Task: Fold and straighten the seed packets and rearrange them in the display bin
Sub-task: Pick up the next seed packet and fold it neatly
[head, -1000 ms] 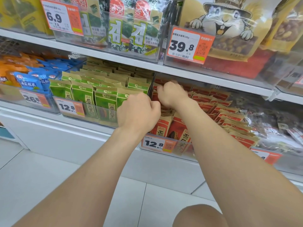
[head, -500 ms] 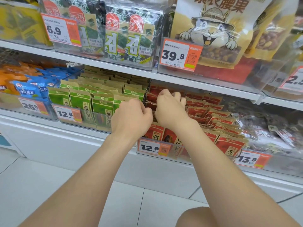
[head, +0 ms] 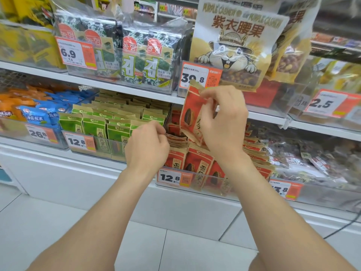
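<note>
My right hand (head: 222,122) pinches a red seed packet (head: 190,114) by its kraft top edge and holds it raised and tilted above the clear display bin (head: 213,183). Several more red seed packets (head: 197,163) stand in rows inside that bin. My left hand (head: 146,145) is lower, at the bin's left side, fingers curled onto the tops of flattened packets (head: 175,138) near the divider. Whether it grips one of them I cannot tell.
A bin of green packets (head: 109,126) stands directly left, blue and orange bags (head: 37,114) further left. Clear-wrapped goods (head: 312,153) lie to the right. The shelf above carries seaweed packs (head: 136,61) and a cashew bag (head: 234,45). Price tags hang on the bin fronts.
My right hand has lifted one red packet up out of the bin, from among the rows to above shelf level. My left hand stays low at the bin's left side.
</note>
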Available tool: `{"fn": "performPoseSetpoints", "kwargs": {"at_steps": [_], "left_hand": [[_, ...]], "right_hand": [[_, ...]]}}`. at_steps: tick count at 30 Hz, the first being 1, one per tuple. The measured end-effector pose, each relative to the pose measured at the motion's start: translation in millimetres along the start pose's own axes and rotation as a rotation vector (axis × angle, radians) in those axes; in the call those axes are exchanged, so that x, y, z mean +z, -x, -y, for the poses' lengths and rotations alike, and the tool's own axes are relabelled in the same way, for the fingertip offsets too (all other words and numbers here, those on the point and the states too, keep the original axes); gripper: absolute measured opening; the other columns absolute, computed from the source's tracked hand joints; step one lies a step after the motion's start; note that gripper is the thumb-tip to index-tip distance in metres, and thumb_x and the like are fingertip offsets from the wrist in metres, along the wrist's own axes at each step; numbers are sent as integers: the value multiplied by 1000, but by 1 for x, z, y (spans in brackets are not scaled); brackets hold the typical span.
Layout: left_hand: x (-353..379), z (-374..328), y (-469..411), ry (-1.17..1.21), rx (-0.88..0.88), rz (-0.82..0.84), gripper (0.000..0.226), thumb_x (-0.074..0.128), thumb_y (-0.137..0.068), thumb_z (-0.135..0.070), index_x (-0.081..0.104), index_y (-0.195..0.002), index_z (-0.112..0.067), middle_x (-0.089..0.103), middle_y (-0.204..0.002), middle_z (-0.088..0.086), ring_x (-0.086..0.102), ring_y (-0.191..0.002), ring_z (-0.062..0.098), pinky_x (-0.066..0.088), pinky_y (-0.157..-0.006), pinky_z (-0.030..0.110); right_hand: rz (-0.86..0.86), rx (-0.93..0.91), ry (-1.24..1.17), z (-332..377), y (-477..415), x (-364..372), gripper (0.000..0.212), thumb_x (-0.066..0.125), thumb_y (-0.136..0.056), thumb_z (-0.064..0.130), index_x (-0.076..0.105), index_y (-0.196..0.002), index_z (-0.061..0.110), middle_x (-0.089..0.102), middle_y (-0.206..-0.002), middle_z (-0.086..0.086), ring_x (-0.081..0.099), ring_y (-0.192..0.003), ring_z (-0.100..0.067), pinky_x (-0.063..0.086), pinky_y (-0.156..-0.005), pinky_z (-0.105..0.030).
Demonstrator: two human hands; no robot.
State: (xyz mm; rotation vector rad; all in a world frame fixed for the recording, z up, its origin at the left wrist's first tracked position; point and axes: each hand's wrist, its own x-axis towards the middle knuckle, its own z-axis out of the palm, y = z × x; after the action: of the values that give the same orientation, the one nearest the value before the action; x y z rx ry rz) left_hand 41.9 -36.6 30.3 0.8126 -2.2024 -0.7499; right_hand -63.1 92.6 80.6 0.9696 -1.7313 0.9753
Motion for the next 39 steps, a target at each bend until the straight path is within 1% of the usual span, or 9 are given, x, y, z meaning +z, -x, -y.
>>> {"fn": "performPoseSetpoints", "kwargs": {"at_steps": [8,12,15,19,24,28,31,36,39], "left_hand": [[5,-25,19,357,155,-38,21,51,-110,-27,72,-110,-24,72,-100,-14,63,-93,-3,41,-76,8],[9,-37,34,502,198,43,28,44,-115,-38,68,-118,-24,72,-102,-15,65,-95,-3,46,-78,17],[18,-36,37,537,137,55,23,46,-113,-34,68,-113,-26,75,-101,-12,70,-95,7,55,-85,36],[23,-33,42,615,-52,66,10,45,-114,-29,54,-118,-32,77,-99,-1,74,-90,15,58,-83,41],[23,-32,43,664,-147,63,24,45,-109,-18,55,-98,-37,72,-99,2,69,-84,22,53,-74,46],[19,-36,47,705,-160,136,16,52,-105,-23,61,-93,-27,66,-78,-1,63,-72,20,52,-70,47],[14,-41,50,715,-104,159,18,54,-106,-24,63,-94,-15,60,-65,-8,58,-64,12,48,-65,37],[14,-44,56,707,55,205,32,56,-101,-50,60,-85,-23,64,-75,-6,61,-73,16,51,-72,47],[15,-43,57,654,114,252,31,45,-109,-45,56,-92,-22,61,-79,-5,60,-78,19,52,-76,54]], "right_hand": [[-162,291,-292,21,20,-32,29,51,-96,-12,65,-115,6,65,-112,-6,63,-104,-21,52,-89,-39],[-44,486,-442,24,36,-43,31,52,-99,-4,62,-117,20,66,-105,9,64,-90,-16,55,-81,-51],[115,717,-570,26,45,-47,35,57,-99,-1,62,-115,29,72,-101,3,71,-88,-23,60,-80,-55],[281,1036,-789,25,42,-51,22,60,-103,9,72,-119,20,80,-90,1,75,-79,-14,61,-76,-37],[546,986,-773,22,51,-51,25,57,-109,23,81,-109,16,82,-104,-9,77,-103,-33,61,-98,-56],[570,1021,-879,22,48,-57,18,68,-106,22,79,-115,10,81,-104,-15,79,-95,-35,67,-80,-40],[577,1047,-891,21,48,-61,17,72,-104,21,79,-116,11,82,-104,-12,80,-96,-31,66,-81,-37],[506,1124,-869,20,47,-63,16,65,-106,11,79,-105,2,81,-96,-18,81,-85,-30,62,-66,-28],[461,1125,-862,19,47,-62,15,67,-105,10,80,-101,3,82,-93,-15,78,-76,-18,60,-64,-24]]}}
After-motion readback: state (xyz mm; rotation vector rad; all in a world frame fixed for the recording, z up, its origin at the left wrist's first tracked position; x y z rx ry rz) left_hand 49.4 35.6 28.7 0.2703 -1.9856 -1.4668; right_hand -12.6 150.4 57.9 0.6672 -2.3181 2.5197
